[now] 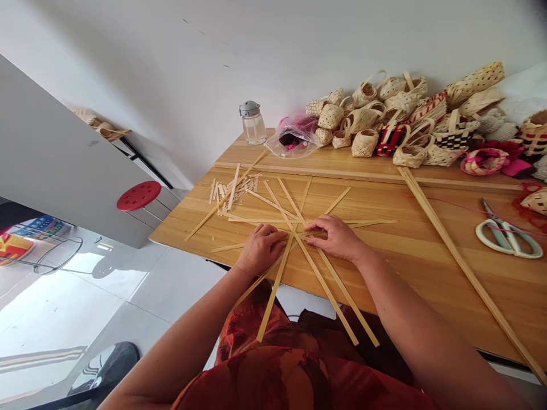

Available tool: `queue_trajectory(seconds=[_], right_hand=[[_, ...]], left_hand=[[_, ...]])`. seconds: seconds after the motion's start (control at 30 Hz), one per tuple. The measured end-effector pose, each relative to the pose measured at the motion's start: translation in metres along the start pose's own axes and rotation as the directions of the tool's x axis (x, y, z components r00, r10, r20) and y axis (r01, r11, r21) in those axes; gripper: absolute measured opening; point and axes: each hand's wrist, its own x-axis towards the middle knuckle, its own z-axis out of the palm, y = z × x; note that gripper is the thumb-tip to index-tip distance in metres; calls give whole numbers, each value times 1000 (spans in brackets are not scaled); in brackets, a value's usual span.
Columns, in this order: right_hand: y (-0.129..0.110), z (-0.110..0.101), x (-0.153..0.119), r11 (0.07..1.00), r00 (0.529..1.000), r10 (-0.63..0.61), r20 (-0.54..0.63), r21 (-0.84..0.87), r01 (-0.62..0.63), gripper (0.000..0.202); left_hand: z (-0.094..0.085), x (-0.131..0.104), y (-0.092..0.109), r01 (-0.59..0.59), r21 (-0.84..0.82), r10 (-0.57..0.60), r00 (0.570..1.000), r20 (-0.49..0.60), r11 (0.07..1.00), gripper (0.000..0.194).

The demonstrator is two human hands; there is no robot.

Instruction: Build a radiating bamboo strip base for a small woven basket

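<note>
Several flat bamboo strips (315, 267) cross one another in a star shape at the table's front edge, some ends hanging over my lap. My left hand (264, 249) lies at the left of the crossing, its fingers curled and closed on the strips there. On the right side of the crossing, my right hand (332, 236) pinches a strip between thumb and fingers. The exact strips held are partly hidden beneath the fingers.
Short strip offcuts (235, 192) lie at the left on the table (376, 196). Small woven baskets (364, 142) are piled along the back, near a bottle (253, 126) and plastic bag (294, 136). Scissors (506, 234) and long strips (465, 267) lie right. A red stool (139, 196) stands left.
</note>
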Motion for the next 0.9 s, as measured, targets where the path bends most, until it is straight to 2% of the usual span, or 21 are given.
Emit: queue_trajectory(seconds=[0.9], right_hand=[[4,2,0,1000,1000,12,5,5,-12,22]], left_hand=[[0,0,0,-4,7,4,1000,7,1000,26]])
